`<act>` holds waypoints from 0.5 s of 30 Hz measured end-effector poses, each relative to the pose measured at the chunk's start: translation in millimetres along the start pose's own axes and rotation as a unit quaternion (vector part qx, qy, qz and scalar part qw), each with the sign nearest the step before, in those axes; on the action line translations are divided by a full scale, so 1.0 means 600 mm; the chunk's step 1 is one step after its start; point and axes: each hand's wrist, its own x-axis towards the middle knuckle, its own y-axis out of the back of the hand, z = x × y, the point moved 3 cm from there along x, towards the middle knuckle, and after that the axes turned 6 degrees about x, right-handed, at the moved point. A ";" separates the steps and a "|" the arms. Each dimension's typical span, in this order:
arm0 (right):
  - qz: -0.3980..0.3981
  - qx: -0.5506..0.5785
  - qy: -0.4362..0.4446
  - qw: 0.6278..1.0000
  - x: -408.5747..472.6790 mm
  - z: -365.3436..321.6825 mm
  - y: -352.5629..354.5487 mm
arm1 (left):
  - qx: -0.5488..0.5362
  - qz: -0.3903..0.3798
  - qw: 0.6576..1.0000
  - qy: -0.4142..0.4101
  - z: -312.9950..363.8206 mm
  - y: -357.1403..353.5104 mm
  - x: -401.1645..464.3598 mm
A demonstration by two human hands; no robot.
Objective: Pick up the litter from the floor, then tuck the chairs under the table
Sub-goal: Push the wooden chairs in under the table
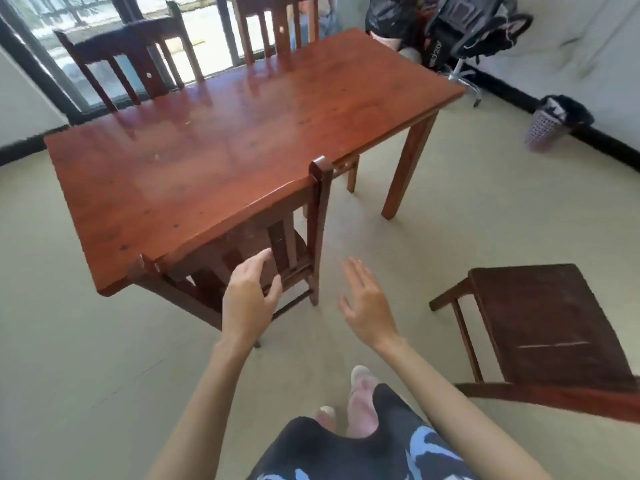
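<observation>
A red-brown wooden table [214, 140] fills the middle of the head view. One dark wooden chair [315, 216] is pushed under its near edge, the backrest against the tabletop. My left hand [251, 299] hovers open just in front of that chair's back slats, holding nothing. My right hand [367, 303] is open to the right of the chair, fingers spread, apart from it. Another dark chair [540, 327] stands out on the floor at the right, away from the table. No litter shows on the floor.
Two more chairs [138, 60] stand at the table's far side by the window. A black stroller [474, 32] and a lilac waste basket [550, 123] with a black liner stand along the right wall. Pale floor lies between me and the table.
</observation>
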 end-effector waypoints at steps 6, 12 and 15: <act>0.060 0.111 -0.240 0.963 -0.213 0.110 0.054 | -0.054 -0.345 0.936 -0.033 0.053 -0.144 -0.160; 0.185 0.171 -0.360 0.898 -0.439 0.167 0.106 | -0.120 -0.504 0.855 -0.032 0.138 -0.228 -0.303; 0.251 0.210 -0.414 0.849 -0.569 0.200 0.124 | -0.100 -0.561 0.817 -0.086 0.195 -0.266 -0.371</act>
